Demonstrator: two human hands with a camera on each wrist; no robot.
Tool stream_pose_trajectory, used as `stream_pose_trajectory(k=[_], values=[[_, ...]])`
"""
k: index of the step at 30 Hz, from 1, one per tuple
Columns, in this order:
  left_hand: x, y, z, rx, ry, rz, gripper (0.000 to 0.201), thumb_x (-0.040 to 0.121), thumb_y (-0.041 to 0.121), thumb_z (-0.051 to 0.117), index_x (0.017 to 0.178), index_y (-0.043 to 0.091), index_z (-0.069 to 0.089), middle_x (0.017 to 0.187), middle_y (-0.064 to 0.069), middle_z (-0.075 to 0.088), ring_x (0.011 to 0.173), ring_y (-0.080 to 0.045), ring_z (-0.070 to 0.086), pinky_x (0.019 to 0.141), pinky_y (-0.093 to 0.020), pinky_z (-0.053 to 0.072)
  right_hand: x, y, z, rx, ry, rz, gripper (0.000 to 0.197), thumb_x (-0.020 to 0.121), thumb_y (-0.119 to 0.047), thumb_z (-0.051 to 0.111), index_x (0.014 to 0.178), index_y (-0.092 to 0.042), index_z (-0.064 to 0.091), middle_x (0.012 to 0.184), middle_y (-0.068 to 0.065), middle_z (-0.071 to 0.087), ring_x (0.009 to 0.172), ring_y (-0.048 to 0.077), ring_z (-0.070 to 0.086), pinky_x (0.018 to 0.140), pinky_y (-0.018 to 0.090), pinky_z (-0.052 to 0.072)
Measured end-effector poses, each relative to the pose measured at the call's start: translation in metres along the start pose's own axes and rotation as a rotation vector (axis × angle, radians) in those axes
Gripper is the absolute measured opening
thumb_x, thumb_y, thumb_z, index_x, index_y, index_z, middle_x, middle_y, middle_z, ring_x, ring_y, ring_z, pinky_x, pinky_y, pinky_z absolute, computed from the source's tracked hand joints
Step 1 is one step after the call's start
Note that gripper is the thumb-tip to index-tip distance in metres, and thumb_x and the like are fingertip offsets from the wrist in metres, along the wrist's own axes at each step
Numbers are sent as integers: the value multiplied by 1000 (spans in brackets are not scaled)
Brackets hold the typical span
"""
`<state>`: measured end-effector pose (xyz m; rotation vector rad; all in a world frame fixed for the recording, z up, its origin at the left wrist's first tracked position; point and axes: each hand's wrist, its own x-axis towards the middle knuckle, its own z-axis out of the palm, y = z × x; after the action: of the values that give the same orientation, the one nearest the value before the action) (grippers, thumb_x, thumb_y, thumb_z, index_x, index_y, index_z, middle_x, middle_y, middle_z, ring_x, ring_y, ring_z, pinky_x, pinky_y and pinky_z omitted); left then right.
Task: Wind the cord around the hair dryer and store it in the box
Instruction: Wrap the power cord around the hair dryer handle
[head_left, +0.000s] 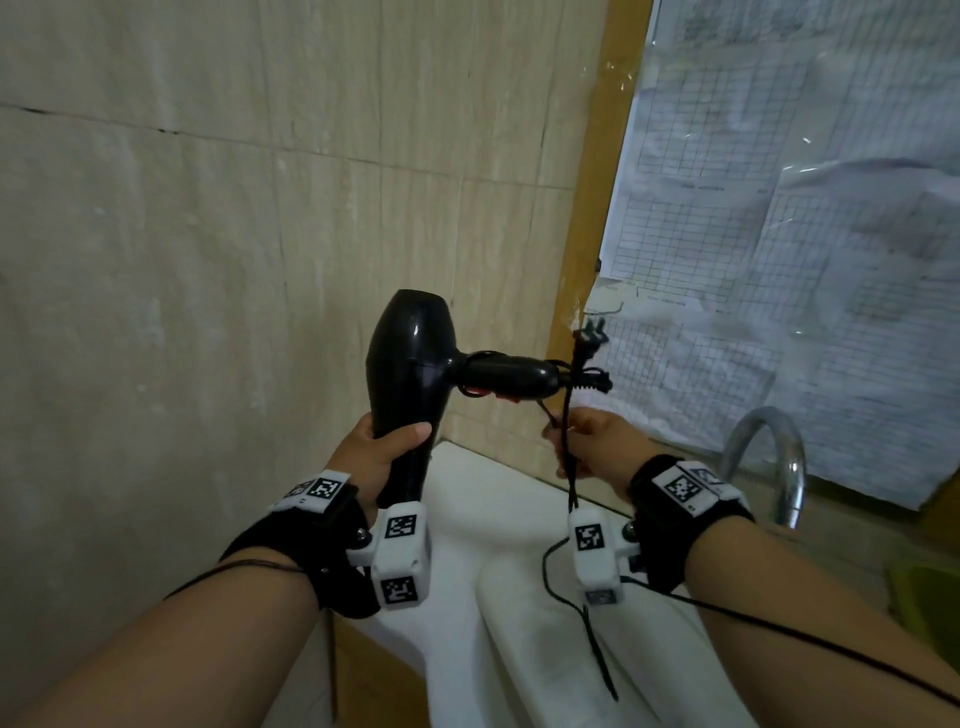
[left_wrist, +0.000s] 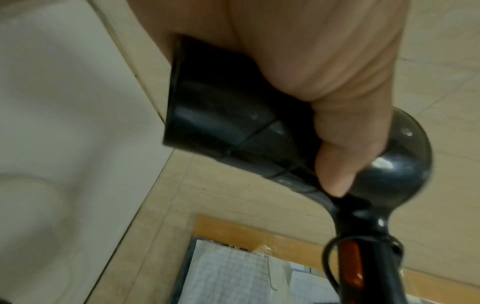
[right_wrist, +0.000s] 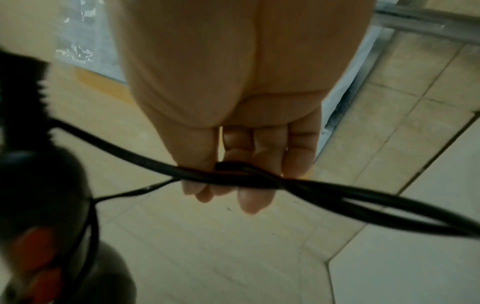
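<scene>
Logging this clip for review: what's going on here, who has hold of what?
A person is winding a hair dryer's cord. The left hand grips the black hair dryer by its barrel, with the handle pointing right. The right hand pinches the black cord just below the handle. One loop already circles the handle; the plug sticks up near its end, and slack cord hangs down below the right hand. No box is in view.

Beige tiled wall (head_left: 208, 208), taped grid-printed papers (head_left: 779, 182), curved metal tap (head_left: 779, 452), white basin (head_left: 493, 519).
</scene>
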<state>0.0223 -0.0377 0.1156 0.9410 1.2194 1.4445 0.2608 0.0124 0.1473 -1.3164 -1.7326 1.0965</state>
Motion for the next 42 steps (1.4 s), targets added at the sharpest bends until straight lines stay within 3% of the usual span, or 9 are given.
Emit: stream_pose_trajectory(k=[4,9,15,20,24,29,33,38,42], values=[[2,2,9,-67,46,-44,47,75,24,70,116,7,55,82,-17,64,66,-30,61,62,-36,50,-6,4,10,-341,-12,-69,16,82,-11,59,71,-22,58,68,-3,58,59,9,52,57,14,44],[6,8,22,-70,191,-21,49,71,29,74,112,13,53,87,-14,63,71,-31,61,66,-38,51,-8,6,9,-289,70,-98,21,84,-9,52,71,-24,57,75,2,63,64,13,55,68,28,49],[5,8,35,-68,187,-49,42,73,32,72,105,15,52,89,-15,64,81,-34,63,80,-47,53,-17,2,18,-459,-20,-141,21,90,-8,46,86,-24,59,91,0,62,66,1,54,55,5,40],[9,8,40,28,273,-10,71,59,44,76,119,16,50,99,-14,66,85,-35,64,83,-51,53,-23,-7,31,-450,-52,-216,16,91,-17,49,94,-21,63,71,-12,55,63,4,50,60,14,41],[12,5,31,243,311,112,73,64,35,78,127,18,46,104,-8,63,82,-25,60,66,-30,47,-22,-22,19,-525,48,-281,19,91,-19,50,91,-15,68,78,1,64,70,17,56,68,25,43],[13,4,21,440,261,165,74,64,30,80,129,18,45,108,-6,63,91,-26,59,82,-34,48,-12,-29,-10,-486,271,-264,11,86,-23,59,87,-21,70,68,-3,61,64,12,54,57,21,40],[11,9,12,632,153,191,67,66,26,78,126,21,48,98,1,59,86,-21,56,75,-28,40,-7,-30,-34,-434,395,-273,8,84,-20,63,76,-20,63,70,-4,61,64,7,54,60,20,39],[10,10,3,744,62,196,69,64,27,80,125,24,49,98,1,62,83,-19,58,72,-26,40,-3,-15,-50,-222,453,-187,18,81,-24,67,65,-22,59,67,-1,56,64,15,50,60,25,41],[7,14,-2,753,-28,198,73,63,24,81,128,27,48,102,4,62,82,-12,58,64,-21,40,-3,-7,-50,-223,477,-149,15,80,-24,69,69,-16,63,66,-1,57,62,13,50,55,20,39]])
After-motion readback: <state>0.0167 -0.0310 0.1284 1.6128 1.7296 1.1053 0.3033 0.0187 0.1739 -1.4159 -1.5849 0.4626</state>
